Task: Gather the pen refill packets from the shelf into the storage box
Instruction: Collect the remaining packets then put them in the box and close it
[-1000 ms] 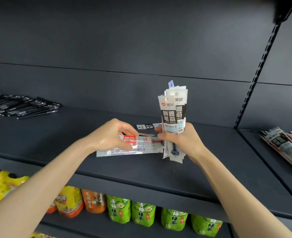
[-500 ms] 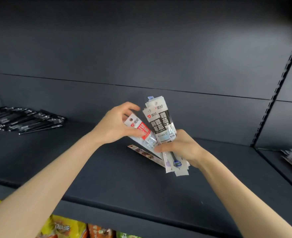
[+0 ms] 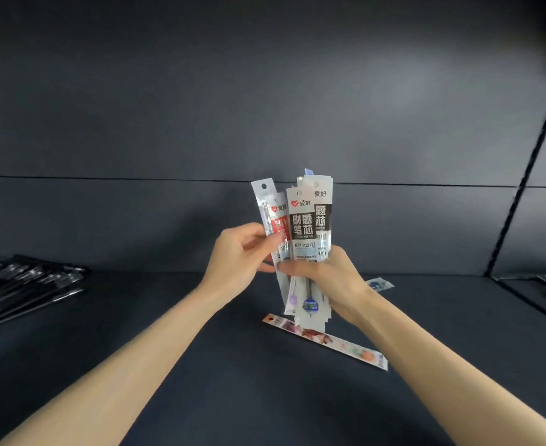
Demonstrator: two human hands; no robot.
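You're at the dark grey metal shelf [image 3: 201, 365], right hand [image 3: 332, 284] curled tight round an upright fan of white-and-black plastic refill packets [image 3: 310, 226], left hand [image 3: 239, 259] pinching a red-labelled clear packet [image 3: 276, 220] against the fan's left edge: mid-gathering, I'd say. A long colourful printed packet [image 3: 326, 341] lies flat just below your hands and a small pale packet [image 3: 377, 283] peeks out beside your right wrist. Free your left hand for those; no storage box in view.
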